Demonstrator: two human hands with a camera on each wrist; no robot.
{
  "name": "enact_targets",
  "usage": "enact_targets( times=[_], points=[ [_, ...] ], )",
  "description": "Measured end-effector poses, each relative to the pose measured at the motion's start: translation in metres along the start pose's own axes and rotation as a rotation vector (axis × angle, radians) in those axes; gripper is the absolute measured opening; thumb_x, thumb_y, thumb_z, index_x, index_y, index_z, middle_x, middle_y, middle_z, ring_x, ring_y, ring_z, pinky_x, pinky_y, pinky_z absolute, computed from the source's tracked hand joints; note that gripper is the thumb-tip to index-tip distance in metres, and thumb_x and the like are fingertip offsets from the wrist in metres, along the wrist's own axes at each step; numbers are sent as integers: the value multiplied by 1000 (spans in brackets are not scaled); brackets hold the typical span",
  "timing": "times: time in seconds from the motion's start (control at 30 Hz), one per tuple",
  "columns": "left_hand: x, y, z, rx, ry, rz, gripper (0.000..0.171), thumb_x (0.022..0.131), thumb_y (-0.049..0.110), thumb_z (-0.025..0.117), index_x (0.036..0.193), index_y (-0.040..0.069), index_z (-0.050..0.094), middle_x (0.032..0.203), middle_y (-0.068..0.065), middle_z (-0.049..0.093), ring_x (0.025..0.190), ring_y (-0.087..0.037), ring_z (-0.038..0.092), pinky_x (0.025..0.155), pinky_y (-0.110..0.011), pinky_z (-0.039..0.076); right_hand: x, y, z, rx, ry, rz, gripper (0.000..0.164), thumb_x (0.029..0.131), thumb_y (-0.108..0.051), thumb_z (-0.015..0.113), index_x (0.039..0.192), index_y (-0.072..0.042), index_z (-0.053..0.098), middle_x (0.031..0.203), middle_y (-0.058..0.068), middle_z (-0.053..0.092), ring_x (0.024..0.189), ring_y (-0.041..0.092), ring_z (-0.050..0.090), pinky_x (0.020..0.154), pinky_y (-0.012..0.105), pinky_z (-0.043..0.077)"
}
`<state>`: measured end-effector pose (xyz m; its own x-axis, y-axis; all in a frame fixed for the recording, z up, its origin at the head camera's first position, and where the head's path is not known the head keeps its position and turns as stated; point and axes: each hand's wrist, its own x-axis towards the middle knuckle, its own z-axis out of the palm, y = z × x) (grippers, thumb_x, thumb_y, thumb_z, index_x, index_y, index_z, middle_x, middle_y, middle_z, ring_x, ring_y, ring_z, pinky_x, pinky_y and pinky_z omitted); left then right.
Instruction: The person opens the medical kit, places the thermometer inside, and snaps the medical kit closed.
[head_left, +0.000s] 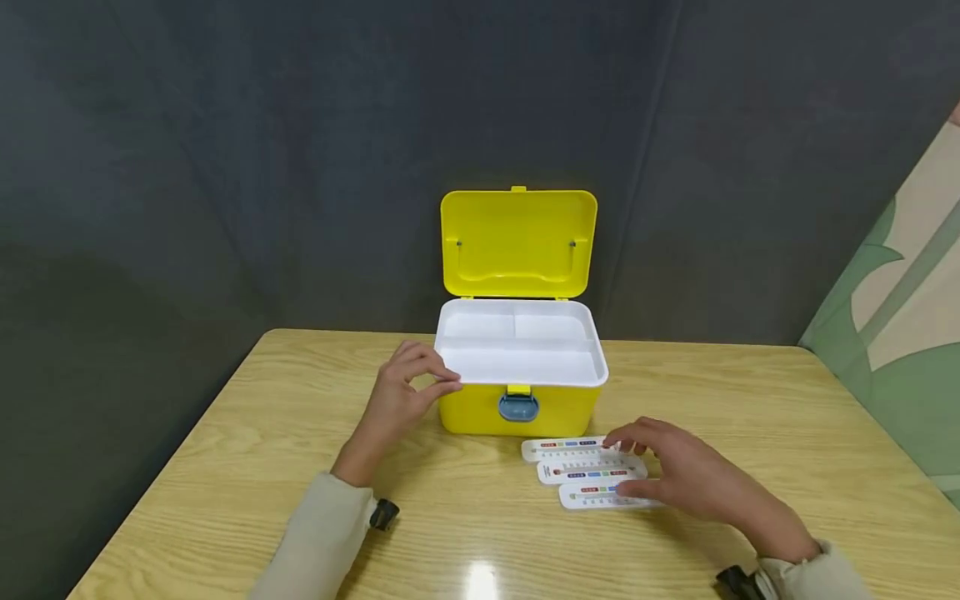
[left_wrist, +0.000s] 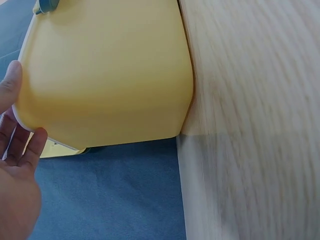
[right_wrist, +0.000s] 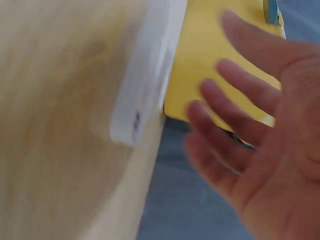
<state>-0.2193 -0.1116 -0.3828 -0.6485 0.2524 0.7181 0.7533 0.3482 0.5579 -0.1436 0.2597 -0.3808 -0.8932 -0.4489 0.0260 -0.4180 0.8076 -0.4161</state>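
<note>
A yellow storage box (head_left: 555, 411) stands with its lid (head_left: 517, 242) raised. Inside its top sits a white tray (head_left: 525, 365), divided into one long front compartment and two rear ones. My left hand (head_left: 397, 392) pinches the rim at the front left corner; in the left wrist view its thumb (left_wrist: 11, 82) lies against the front edge. Before the box, three white thermometer strips (head_left: 558, 473) with printed scales lie staggered on the table. Over their right ends hovers my right hand (head_left: 686, 475), fingers spread and loosely bent; in the right wrist view no strip is between them.
A grey-blue latch (head_left: 518, 407) hangs on the box's front. The wooden table (head_left: 247, 467) reaches back to a dark cloth (head_left: 337, 167). A panel with painted leaves (head_left: 900, 308) stands at the right.
</note>
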Motion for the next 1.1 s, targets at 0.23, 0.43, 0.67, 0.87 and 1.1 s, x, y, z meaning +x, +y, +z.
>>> enact_targets(
  times=[0.23, 0.43, 0.67, 0.87, 1.1],
  points=[
    [-1, -3, 1, -27, 2, 15, 12, 74, 1, 84, 82, 8, 78, 82, -2, 63, 90, -15, 52, 83, -23, 44, -5, 14, -2, -2, -212, 103, 81, 70, -36, 90, 137, -22, 47, 106, -7, 54, 92, 11, 52, 78, 27, 49],
    [1, -5, 4, 4, -13, 46, 11, 75, 3, 83, 80, 9, 75, 82, -2, 62, 90, -18, 52, 84, -27, 45, -6, 16, -3, 34, -226, 97, 78, 74, -28, 88, 134, -21, 38, 105, -3, 49, 89, 10, 51, 74, 22, 46],
    [2, -4, 4, 18, -11, 46, 11, 75, 4, 83, 79, 9, 74, 81, -2, 62, 90, -18, 52, 84, -27, 45, -7, 17, -8, 46, -247, 26, 59, 75, -31, 87, 119, -23, 49, 97, -7, 55, 82, 5, 49, 70, 23, 42],
    [2, -3, 3, 23, -22, 22, 11, 76, 4, 82, 79, 9, 73, 82, -2, 61, 92, -17, 52, 84, -26, 45, -4, 18, -8, 82, -308, -25, 43, 79, -34, 83, 116, -21, 66, 101, -11, 61, 86, 1, 50, 74, 22, 45],
    [1, -2, 3, 20, -26, 24, 9, 77, 4, 81, 80, 9, 74, 82, -2, 61, 91, -18, 51, 84, -27, 45, -3, 17, -7, 22, -276, -98, 38, 80, -40, 81, 114, -26, 72, 110, -12, 64, 89, -1, 53, 76, 24, 49]
  ],
)
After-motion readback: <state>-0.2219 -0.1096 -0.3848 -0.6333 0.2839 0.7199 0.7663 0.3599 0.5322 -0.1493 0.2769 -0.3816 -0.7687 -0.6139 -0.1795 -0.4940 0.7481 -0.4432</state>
